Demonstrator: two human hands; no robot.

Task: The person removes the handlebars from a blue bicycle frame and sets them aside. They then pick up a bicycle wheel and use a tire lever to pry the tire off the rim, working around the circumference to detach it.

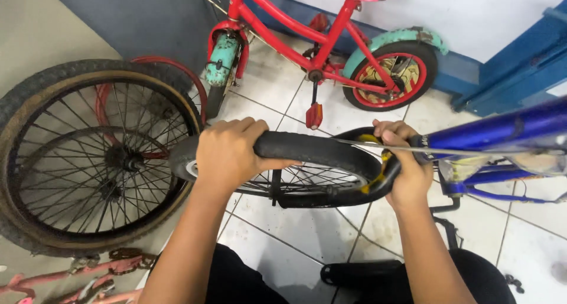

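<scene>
My left hand grips the top of a small black bicycle tyre that sits on a spoked wheel in front of me. My right hand clasps the right end of the same tyre, where the rubber is pulled off the rim and a yellow strip shows inside. The wheel stands next to a blue bicycle frame that reaches in from the right. A thin metal rod or cable runs across just above my right fingers.
Several larger spoked wheels lean at the left. A red children's bicycle with teal mudguards stands behind on the white tiled floor. Pink frame parts and a rusty chain lie at lower left. A blue wall base runs at right.
</scene>
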